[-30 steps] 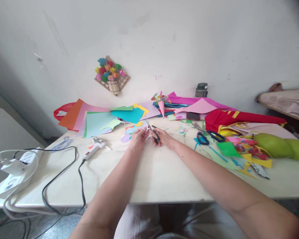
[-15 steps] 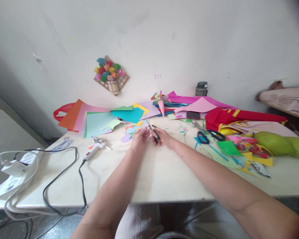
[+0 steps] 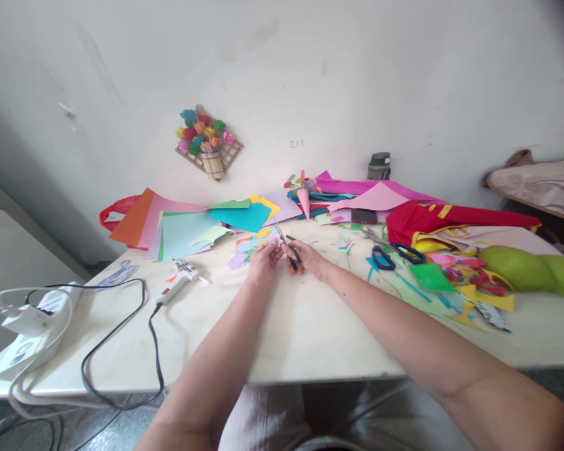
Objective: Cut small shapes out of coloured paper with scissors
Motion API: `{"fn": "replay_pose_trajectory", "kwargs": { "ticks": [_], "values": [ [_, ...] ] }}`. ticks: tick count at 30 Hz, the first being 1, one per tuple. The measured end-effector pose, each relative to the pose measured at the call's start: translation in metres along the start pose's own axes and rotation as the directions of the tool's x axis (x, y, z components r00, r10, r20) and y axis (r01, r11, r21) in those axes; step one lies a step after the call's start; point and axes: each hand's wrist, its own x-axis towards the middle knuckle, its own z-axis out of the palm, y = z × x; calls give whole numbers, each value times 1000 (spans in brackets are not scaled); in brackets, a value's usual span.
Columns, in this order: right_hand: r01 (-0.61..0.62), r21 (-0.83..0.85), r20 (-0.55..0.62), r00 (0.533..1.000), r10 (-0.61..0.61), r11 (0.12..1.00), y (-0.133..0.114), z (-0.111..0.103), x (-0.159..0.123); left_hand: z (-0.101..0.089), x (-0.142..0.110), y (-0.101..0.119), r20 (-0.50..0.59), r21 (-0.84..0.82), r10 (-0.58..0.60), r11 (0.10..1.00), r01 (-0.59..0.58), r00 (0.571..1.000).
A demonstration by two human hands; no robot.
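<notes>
My right hand (image 3: 309, 258) grips small black-handled scissors (image 3: 289, 248), blades pointing up and left over the white table (image 3: 282, 326). Right beside it, my left hand (image 3: 263, 260) pinches a small pale lilac piece of paper (image 3: 276, 246) at the blades. Both hands meet at the table's middle, just in front of scattered paper scraps (image 3: 247, 245).
Coloured paper sheets (image 3: 188, 225) lie at the back left, a glue gun (image 3: 179, 277) with black cable (image 3: 122, 326) at the left. Blue-handled scissors (image 3: 395, 255), a red bag (image 3: 442, 222), paper offcuts (image 3: 455, 282) and green gourds (image 3: 531, 269) fill the right. A phone (image 3: 363, 216) lies at the back.
</notes>
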Motion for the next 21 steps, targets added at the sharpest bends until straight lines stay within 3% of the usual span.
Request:
{"fn": "replay_pose_trajectory", "kwargs": {
  "ticks": [21],
  "values": [
    [-5, -19, -4, 1000, 4, 1000, 0, 0, 1, 1, -1, -1, -18, 25, 8, 1000, -8, 1000]
  ]
}}
